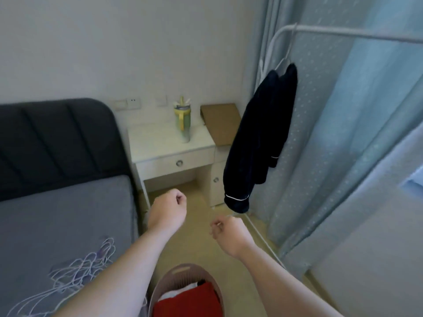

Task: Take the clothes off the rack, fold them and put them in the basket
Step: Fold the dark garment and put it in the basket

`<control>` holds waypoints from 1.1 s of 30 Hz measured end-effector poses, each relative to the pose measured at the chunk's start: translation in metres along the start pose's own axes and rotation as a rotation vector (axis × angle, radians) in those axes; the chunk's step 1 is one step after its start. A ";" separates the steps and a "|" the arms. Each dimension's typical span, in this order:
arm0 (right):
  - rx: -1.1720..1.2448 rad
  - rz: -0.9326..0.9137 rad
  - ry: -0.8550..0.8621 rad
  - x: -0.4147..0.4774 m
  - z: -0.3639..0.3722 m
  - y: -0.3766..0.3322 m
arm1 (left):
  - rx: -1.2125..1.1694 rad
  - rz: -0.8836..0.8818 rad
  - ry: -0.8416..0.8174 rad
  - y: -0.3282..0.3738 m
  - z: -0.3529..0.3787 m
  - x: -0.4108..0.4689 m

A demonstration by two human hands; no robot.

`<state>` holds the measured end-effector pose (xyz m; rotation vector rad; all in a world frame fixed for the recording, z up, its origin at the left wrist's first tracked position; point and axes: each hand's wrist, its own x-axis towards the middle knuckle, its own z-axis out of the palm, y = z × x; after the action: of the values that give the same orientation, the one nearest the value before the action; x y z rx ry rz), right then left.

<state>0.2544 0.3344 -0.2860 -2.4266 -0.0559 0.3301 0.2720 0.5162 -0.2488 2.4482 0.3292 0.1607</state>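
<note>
The rack [343, 33] is white-painted metal tubing, smooth with a slight sheen. The navy garment [258, 138] on it is soft matt cloth with white piping at the cuffs. The basket [180, 269] is smooth matt plastic and holds red cloth [190, 300]. The bed sheet [57, 225] is matt grey fabric. The thin hangers [75, 275] are probably coated wire, though blur hides the finish. The headboard [52, 138] is dark padded upholstery. The nightstand [169, 145] is smooth white laminate, the cardboard [222, 122] plain matt brown, and the curtain [320, 133] pale blue cloth.
</note>
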 end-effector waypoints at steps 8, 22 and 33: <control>0.093 -0.133 0.316 0.067 -0.133 -0.037 | -0.053 0.110 0.162 0.099 -0.032 0.074; 0.214 -0.166 0.676 0.172 -0.324 -0.077 | -0.099 0.267 0.376 0.245 -0.076 0.168; 0.407 -0.034 0.681 0.247 -0.380 -0.073 | -0.094 0.256 0.382 0.271 -0.059 0.186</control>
<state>0.5918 0.1830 -0.0139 -2.0112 0.2474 -0.4670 0.4917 0.3981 -0.0268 2.3492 0.1637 0.7430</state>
